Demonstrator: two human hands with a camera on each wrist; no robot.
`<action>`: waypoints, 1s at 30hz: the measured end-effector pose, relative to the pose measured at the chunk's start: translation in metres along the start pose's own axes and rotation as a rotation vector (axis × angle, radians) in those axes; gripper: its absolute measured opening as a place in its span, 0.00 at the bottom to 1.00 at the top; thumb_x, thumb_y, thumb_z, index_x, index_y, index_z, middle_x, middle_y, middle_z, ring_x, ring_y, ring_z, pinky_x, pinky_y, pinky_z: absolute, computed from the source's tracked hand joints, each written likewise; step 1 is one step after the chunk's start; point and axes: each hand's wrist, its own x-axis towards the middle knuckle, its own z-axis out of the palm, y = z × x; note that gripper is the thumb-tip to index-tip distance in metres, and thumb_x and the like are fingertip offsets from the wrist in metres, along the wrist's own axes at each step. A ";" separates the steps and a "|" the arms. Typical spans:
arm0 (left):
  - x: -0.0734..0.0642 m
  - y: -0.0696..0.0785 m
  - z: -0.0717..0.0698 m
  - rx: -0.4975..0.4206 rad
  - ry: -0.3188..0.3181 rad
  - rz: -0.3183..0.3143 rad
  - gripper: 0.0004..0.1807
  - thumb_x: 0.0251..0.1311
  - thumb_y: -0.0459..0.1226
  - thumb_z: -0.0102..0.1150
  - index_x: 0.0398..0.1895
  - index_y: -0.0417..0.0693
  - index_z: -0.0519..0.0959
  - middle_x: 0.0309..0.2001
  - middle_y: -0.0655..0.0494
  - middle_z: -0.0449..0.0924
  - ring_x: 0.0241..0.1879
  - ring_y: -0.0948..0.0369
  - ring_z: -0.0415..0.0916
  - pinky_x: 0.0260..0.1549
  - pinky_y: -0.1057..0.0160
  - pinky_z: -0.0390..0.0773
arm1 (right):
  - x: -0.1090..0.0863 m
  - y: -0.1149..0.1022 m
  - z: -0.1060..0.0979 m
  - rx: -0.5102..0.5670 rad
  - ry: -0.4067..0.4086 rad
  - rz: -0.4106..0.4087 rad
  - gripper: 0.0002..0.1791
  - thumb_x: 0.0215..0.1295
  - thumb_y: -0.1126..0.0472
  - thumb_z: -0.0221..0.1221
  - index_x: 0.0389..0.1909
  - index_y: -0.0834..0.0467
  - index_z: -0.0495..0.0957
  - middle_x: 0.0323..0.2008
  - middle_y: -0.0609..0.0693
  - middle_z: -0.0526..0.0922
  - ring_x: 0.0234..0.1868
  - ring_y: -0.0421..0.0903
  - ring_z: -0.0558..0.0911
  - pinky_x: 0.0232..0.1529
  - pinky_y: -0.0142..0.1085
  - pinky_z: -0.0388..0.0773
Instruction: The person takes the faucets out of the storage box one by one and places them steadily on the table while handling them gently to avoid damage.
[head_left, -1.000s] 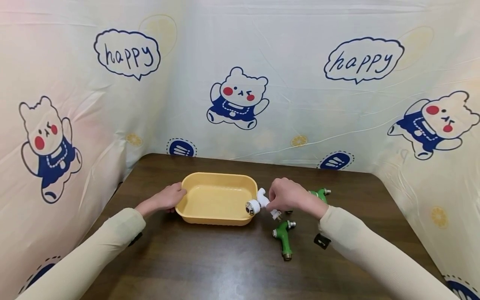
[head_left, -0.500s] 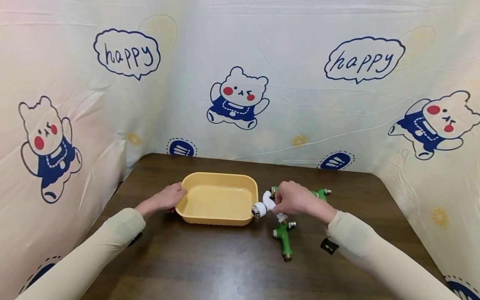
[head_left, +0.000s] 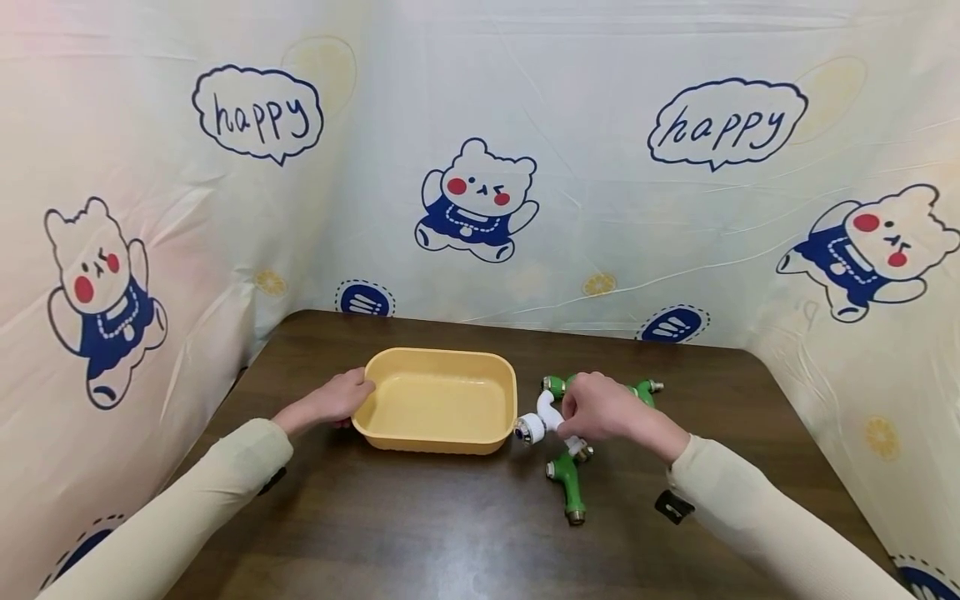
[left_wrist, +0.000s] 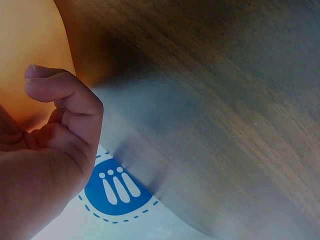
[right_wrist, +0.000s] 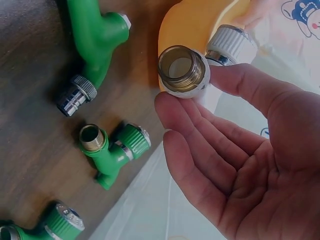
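A yellow plastic basin point(head_left: 435, 445) stands on the table, and my left hand point(head_left: 336, 398) grips its left end. In the left wrist view, the fingers point(left_wrist: 75, 95) of that hand curl at the yellow wall. My right hand point(head_left: 603, 407) pinches a white tap point(head_left: 531, 429) just right of the basin. The right wrist view shows the tap's brass threaded end point(right_wrist: 182, 69) facing the camera, with thumb and fingers around its body. Below the white tap lies a green tap point(head_left: 567, 487). More green taps point(head_left: 553, 384) are partly hidden behind my right hand.
In the right wrist view, several green taps lie apart on the wood, one with a threaded mouth point(right_wrist: 92, 137) facing up. The brown table point(head_left: 420, 533) meets a printed cloth point(head_left: 480, 75) at the back and sides.
My right hand has carried the white tap rightward and slightly nearer, from over the basin's right rim to beside it. The left hand keeps its grip on the basin.
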 end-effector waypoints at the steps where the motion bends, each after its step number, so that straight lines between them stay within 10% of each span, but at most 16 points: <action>1: -0.006 0.009 0.000 -0.001 0.003 -0.014 0.19 0.79 0.41 0.37 0.54 0.31 0.67 0.23 0.46 0.76 0.15 0.56 0.73 0.14 0.62 0.75 | -0.001 0.001 0.000 -0.001 0.002 -0.002 0.18 0.57 0.59 0.70 0.11 0.51 0.76 0.09 0.37 0.65 0.15 0.37 0.65 0.19 0.32 0.61; 6: -0.014 0.022 0.000 0.016 0.014 -0.038 0.18 0.80 0.39 0.36 0.54 0.31 0.67 0.23 0.47 0.76 0.16 0.57 0.73 0.15 0.62 0.75 | -0.004 0.002 0.002 0.006 0.007 -0.016 0.18 0.57 0.59 0.69 0.11 0.50 0.75 0.09 0.37 0.63 0.15 0.37 0.64 0.19 0.32 0.60; 17: 0.033 -0.044 0.004 -0.010 -0.021 -0.024 0.23 0.81 0.46 0.35 0.60 0.32 0.65 0.24 0.45 0.78 0.16 0.52 0.76 0.14 0.56 0.78 | -0.011 0.006 0.005 0.018 0.008 -0.001 0.18 0.57 0.60 0.70 0.12 0.50 0.76 0.09 0.36 0.62 0.15 0.36 0.64 0.20 0.32 0.61; 30: -0.005 0.012 -0.001 -0.001 -0.017 -0.030 0.20 0.80 0.40 0.36 0.58 0.30 0.65 0.24 0.45 0.78 0.16 0.54 0.75 0.16 0.59 0.78 | -0.017 0.012 0.013 0.047 0.021 -0.054 0.18 0.56 0.62 0.70 0.12 0.51 0.76 0.09 0.34 0.61 0.15 0.35 0.62 0.20 0.32 0.60</action>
